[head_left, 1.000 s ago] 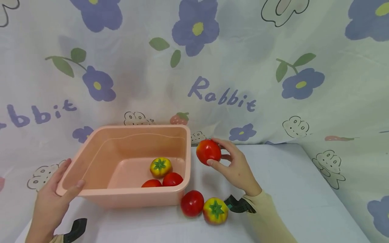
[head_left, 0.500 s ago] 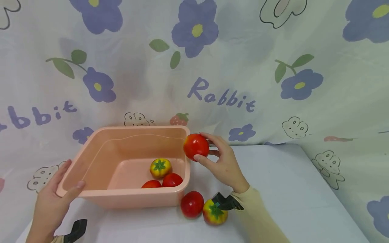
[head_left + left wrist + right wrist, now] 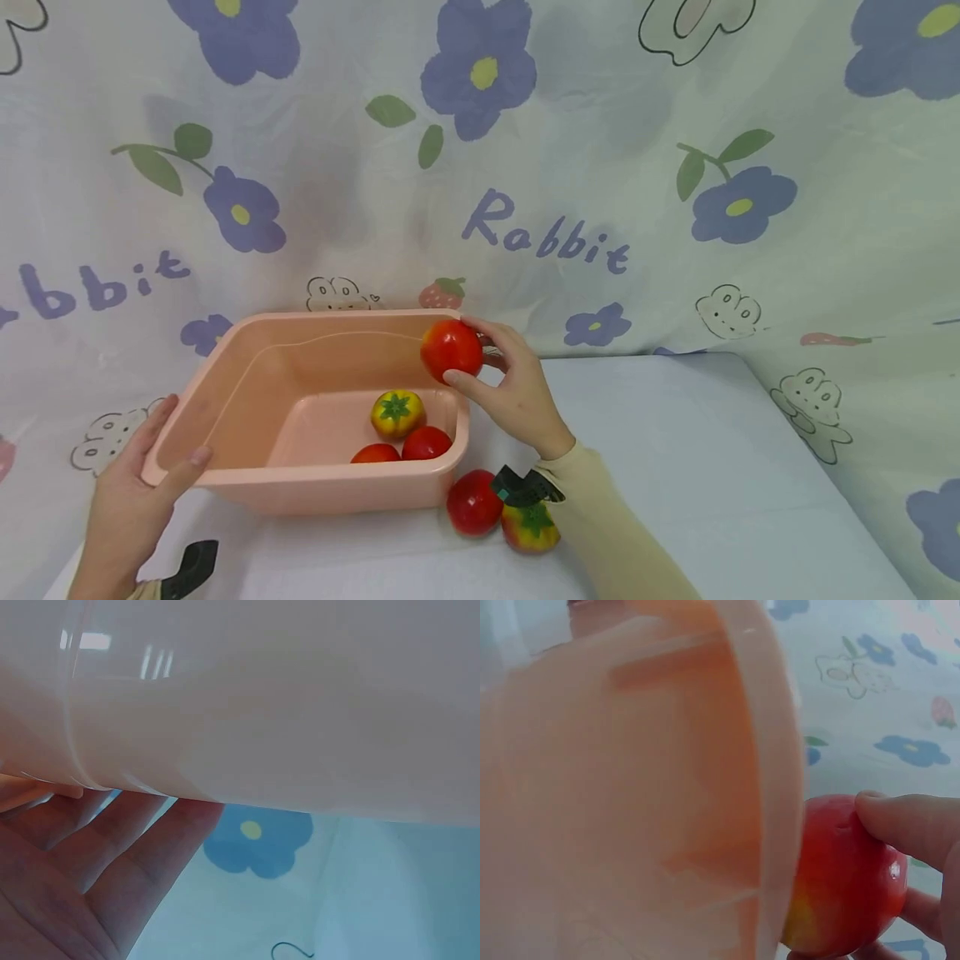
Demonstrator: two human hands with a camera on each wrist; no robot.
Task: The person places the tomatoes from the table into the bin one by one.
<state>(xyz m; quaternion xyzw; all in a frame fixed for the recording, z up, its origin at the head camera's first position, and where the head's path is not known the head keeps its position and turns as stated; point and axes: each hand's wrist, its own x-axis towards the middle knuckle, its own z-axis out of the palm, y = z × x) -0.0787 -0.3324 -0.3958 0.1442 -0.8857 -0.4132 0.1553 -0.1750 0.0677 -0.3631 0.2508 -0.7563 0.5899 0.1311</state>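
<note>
My right hand (image 3: 517, 396) holds a glossy red tomato (image 3: 452, 350) between thumb and fingers, over the right end of a pink plastic basin (image 3: 330, 492). In the right wrist view the tomato (image 3: 847, 881) shows a yellow patch, and the basin wall fills the left side. At the basin's near left corner, my left hand (image 3: 131, 500) grips the rim, thumb on top and fingers along the outer wall. Inside lie a yellow-orange tomato (image 3: 397, 414) with a green star-shaped top and two red tomatoes (image 3: 426, 443), the left one partly hidden by the front rim.
Outside the basin's near right corner, a red tomato (image 3: 475, 502) and a yellow-red one with a green top (image 3: 530, 529) lie on the white tabletop (image 3: 720, 467). The right wrist device overlaps both. A flower-printed cloth (image 3: 585, 125) hangs behind.
My right hand has carried the red tomato leftward and slightly up, from beside the basin to over its right end. The left hand keeps its grip on the rim.
</note>
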